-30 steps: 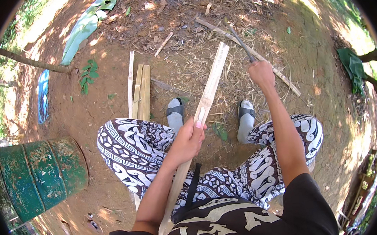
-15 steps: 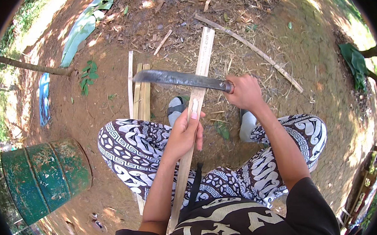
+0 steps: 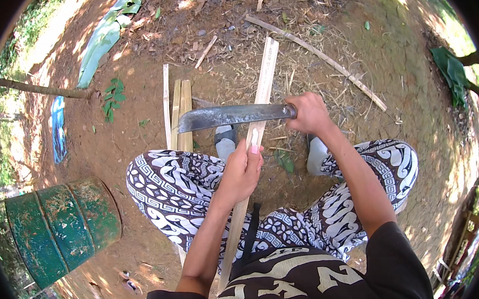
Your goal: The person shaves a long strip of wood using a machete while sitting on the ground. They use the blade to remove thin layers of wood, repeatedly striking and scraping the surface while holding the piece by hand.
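My left hand (image 3: 242,170) is wrapped round a long pale bamboo strip (image 3: 266,72), its thumb lying along the top face. The strip slants from against my shirt, between my legs, out toward the far ground. In my right hand (image 3: 309,114) is the handle of a machete (image 3: 237,115), which points left with its broad dark blade. The blade crosses the strip just beyond my left hand; whether the edge bites into the wood I cannot tell. A whitish patch shows on the strip by my left thumb.
More bamboo strips (image 3: 184,109) lie on the ground by my left knee. A longer thin stick (image 3: 322,56) lies ahead to the right, among shavings. A rusty green drum (image 3: 64,228) stands at left. A banana leaf (image 3: 99,45) and a blue plastic piece (image 3: 58,129) lie beyond it.
The machete has come nearer along the strip, and its blade tip has dropped. My left hand has shifted slightly right and closed further round the strip, whose far end moved right.
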Available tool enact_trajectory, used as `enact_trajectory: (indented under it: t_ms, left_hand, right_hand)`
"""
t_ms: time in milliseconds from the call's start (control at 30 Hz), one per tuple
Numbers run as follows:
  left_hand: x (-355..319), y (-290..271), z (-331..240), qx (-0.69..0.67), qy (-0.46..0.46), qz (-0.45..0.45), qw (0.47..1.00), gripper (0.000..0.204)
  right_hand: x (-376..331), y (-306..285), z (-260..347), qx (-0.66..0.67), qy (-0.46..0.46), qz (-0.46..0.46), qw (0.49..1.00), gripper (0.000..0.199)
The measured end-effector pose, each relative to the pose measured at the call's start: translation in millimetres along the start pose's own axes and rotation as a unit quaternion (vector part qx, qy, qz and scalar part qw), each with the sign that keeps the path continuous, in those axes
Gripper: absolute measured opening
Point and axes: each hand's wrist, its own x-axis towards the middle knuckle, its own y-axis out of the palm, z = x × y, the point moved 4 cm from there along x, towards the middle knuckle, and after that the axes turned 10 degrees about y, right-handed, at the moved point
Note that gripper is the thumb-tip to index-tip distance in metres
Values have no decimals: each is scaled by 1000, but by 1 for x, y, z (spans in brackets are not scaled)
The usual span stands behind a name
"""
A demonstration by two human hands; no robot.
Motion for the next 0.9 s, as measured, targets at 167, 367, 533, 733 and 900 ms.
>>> enact_trajectory:
  t_ms: [167,367,533,733,900]
  left_hand:
    - [4,1,0,-13,-7,-10,1000,30]
    - [8,-9,-6,-110,-52,-43,992,30]
    - [2,1,-6,-114,-54,-7,992,28]
    - [7,3,-3,-94,-32,-2,995,32]
    - [2,5,-5,-100,-36,9,994,31]
  right_hand:
    - [18,-11,-43,-29,80,-35,996,11]
    - [15,-9,-18,-5,67,-23,997,10]
    - [1,-19,32,-47,-49,-14,998,10]
    - [28,-28,-34,-56,77,-27,995,12]
    - [5,-24,12,-6,61,-20,998,13]
